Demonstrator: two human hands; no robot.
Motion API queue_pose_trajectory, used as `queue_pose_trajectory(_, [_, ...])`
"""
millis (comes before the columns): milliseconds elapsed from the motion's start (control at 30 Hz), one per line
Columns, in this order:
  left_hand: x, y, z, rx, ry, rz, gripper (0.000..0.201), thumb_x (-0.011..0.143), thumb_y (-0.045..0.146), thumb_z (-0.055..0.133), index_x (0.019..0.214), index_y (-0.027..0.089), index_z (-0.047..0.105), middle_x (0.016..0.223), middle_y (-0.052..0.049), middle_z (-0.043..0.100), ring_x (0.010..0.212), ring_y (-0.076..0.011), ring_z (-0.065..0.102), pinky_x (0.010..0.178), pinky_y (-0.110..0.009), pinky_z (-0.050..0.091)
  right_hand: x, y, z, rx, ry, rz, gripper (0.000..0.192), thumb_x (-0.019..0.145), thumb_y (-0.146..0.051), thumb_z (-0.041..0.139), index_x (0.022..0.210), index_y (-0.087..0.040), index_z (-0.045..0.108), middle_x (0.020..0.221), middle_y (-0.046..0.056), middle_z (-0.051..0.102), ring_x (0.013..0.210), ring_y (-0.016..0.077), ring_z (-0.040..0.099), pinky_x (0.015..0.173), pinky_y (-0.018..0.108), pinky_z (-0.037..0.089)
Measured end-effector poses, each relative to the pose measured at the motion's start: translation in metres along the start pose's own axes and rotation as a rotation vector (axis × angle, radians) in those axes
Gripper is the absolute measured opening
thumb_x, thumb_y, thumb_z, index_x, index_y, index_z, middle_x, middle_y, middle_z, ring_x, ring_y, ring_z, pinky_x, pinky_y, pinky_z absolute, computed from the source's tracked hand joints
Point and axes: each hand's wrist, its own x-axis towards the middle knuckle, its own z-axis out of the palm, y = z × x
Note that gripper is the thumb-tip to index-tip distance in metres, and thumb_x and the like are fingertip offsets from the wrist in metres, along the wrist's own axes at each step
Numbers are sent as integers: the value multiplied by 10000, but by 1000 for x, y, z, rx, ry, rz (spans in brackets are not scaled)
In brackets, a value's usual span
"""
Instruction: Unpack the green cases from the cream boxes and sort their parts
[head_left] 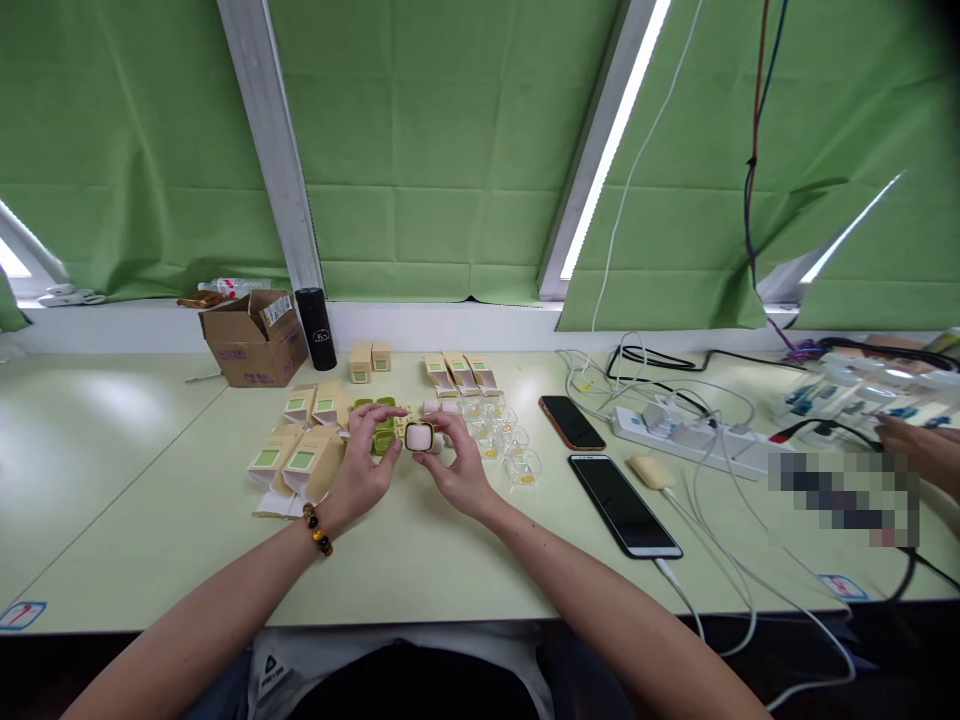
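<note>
My right hand (pixel 461 475) grips a small rounded-square item (pixel 419 437), with a pale pinkish-white face and a dark and gold rim; its exact kind I cannot make out. Close to its left side is my left hand (pixel 367 455), thumb and fingers apart; whether the fingertips touch it I cannot tell. Behind my hands lie several olive-green square pieces (pixel 385 440). Several clear plastic cups (pixel 523 466) with yellow bottoms stand right of my right hand. Left of my left hand are several open kraft paper boxes (pixel 311 460) with green labels.
Small kraft boxes (pixel 361 362), a cardboard carton (pixel 255 340) and a black bottle (pixel 316 328) stand at the back. Two phones (pixel 624 505), a beige earbud case (pixel 651 472) and a power strip (pixel 697 440) with cables lie rightward. Another person's hand (pixel 922 450) is at far right.
</note>
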Motion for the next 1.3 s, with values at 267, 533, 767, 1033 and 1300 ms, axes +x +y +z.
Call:
queue_pose_trajectory(267, [-2, -1, 3, -2, -75, 136, 361, 1038, 215, 539, 1397, 250, 553, 1385, -140, 571, 1364, -283, 525, 1146, -534, 484, 2, 3, 1, 372, -78, 135, 444, 876, -364, 821, 1268, -284, 629, 1289, 76, 692, 1249, 252, 655, 1126, 439, 519])
queue_pose_trajectory(533, [-2, -5, 3, 15, -84, 168, 448, 1031, 216, 559, 1473, 277, 524, 1422, -144, 552, 1391, -293, 517, 1150, -543, 495, 2, 4, 1, 491, -113, 238, 567, 884, -472, 820, 1391, -296, 636, 1349, 91, 679, 1230, 259, 672, 1056, 397, 558])
queue_pose_trajectory(767, [0, -4, 0, 50, -107, 204, 482, 1023, 192, 576, 1493, 286, 526, 1429, -137, 537, 1387, -284, 524, 1161, -543, 503, 3, 5, 4, 594, -78, 288, 463, 827, -450, 886, 1197, -290, 659, 1111, 36, 735, 1061, 198, 722, 964, 347, 603])
queue_pose_trajectory(1033, [-2, -7, 2, 122, -77, 211, 394, 1031, 220, 598, 1420, 279, 599, 1340, -114, 609, 1293, -260, 609, 1087, -494, 574, 4, 3, 3, 527, -80, 298, 471, 902, -523, 796, 1284, -270, 685, 1041, 41, 761, 883, 190, 739, 842, 385, 659])
queue_pose_trajectory(1300, [-4, -9, 3, 224, 23, 261, 400, 996, 269, 685, 1392, 274, 632, 1275, -108, 672, 1212, -264, 661, 1031, -473, 601, 2, -2, 9, 552, -61, 363, 479, 906, -601, 759, 1218, -252, 653, 890, 15, 768, 753, 199, 766, 801, 440, 686])
